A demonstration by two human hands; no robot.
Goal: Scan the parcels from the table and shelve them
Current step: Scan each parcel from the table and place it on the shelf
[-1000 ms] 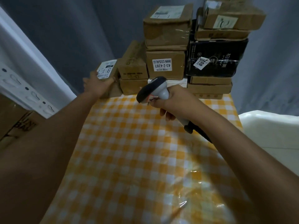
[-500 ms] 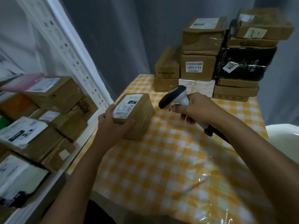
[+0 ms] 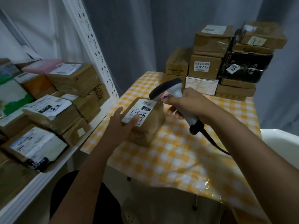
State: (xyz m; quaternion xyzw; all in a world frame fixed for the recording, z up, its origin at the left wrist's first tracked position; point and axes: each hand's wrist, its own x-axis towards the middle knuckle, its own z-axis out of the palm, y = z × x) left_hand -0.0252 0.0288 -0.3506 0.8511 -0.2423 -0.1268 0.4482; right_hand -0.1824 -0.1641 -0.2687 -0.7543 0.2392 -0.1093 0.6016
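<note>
Left hand [image 3: 120,125]: we see the fingers straight and slightly spread, the thumb lying on the white shipping label of one small brown cardboard parcel [image 3: 145,122]; the other fingers reach along its near-left side, and we cannot tell if they press it. Nothing is gripped.

Right hand [image 3: 186,102]: fingers wrapped tight round the handle of one grey-and-white handheld barcode scanner [image 3: 169,92], its black cable [image 3: 213,143] trailing toward us. The scanner head hangs just above the parcel's far corner.

The parcel sits flat on the table, on the yellow-and-white checked plastic cloth [image 3: 178,156], near its left edge.

At the far end we count about ten stacked boxes [image 3: 205,67]: one black, one white, the rest brown.

On the white metal shelf [image 3: 97,62] to the left: nine or more parcels, count uncertain.
</note>
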